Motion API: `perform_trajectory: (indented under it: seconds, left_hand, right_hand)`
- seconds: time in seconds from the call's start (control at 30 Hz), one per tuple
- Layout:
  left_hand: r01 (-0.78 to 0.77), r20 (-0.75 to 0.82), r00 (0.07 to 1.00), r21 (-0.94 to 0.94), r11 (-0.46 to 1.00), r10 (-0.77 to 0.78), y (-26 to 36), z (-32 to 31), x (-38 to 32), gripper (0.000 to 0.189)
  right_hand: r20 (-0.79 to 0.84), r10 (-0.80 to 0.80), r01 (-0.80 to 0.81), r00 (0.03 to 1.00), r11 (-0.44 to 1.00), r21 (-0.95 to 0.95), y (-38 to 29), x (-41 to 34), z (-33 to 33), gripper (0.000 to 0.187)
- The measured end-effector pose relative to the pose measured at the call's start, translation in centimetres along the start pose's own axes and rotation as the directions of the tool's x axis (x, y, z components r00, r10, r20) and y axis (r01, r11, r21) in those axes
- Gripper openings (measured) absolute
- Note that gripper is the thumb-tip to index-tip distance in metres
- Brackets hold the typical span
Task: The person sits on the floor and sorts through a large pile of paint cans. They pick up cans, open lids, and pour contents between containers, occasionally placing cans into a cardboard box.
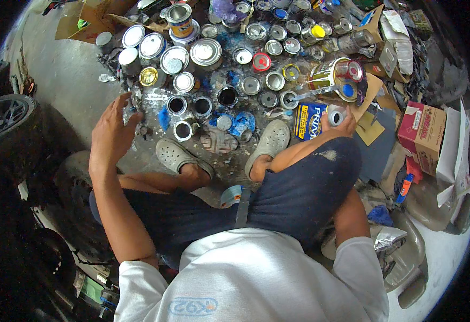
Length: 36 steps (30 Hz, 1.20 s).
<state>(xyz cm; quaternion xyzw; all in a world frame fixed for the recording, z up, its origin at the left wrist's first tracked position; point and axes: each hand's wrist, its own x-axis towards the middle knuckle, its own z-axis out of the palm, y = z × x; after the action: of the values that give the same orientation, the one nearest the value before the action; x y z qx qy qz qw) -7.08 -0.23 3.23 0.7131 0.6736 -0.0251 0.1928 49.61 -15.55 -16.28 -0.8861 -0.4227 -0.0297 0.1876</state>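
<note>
My right hand [344, 128] is wrapped around a small metal can [335, 115] with a dark opening at its top. It is beside my right knee, next to a blue and yellow box [310, 120] bearing writing. My left hand [116, 126] hangs over the floor on the left with fingers apart and nothing in it. Before me stand open cans with dark contents: one can [176, 105], another can [203, 106], a third can [227, 96] and a lower can [183, 131]. A flat stick [313, 94] leans out of an open can [289, 99].
Many lidded paint cans [206, 52] crowd the paint-stained floor ahead. A large tin [322, 75] lies tipped at the right. Farther right are cardboard boxes [422, 133] and an orange-and-blue tube [405, 188]. Wheels with tyres [7, 116] flank my left side. My clogs [273, 137] are close to the cans.
</note>
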Motion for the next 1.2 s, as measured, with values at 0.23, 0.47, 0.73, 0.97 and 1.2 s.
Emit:
perform_trajectory:
  seconds: [0.23,0.47,0.73,0.97,1.2]
  left_hand:
    - [0.002,-0.009,1.000,0.022,1.000,-0.002,-0.2,0.2,0.1,0.054]
    - [-0.021,-0.016,1.000,0.049,0.999,0.022,0.0,-0.1,-0.1,0.056]
    - [-0.021,-0.019,1.000,0.033,0.999,0.022,-0.3,0.4,0.2,0.055]
    - [-0.042,0.039,0.998,0.069,0.997,0.039,1.4,0.8,0.8,0.058]
    - [-0.055,0.096,0.994,0.141,0.988,0.042,2.8,0.9,1.2,0.058]
  right_hand:
    - [-0.043,-0.044,0.045,0.998,0.999,0.013,0.2,0.0,0.1,0.099]
    - [-0.140,-0.083,0.082,0.987,0.997,-0.011,-0.3,-0.2,0.5,0.094]
    - [0.039,-0.003,-0.002,0.999,0.993,0.118,-0.4,-0.4,-0.7,0.105]
    - [-0.032,-0.019,0.022,0.999,0.994,0.104,0.1,-0.2,0.2,0.104]
    - [-0.103,-0.052,0.059,0.993,0.996,0.072,-0.1,-0.5,0.3,0.103]
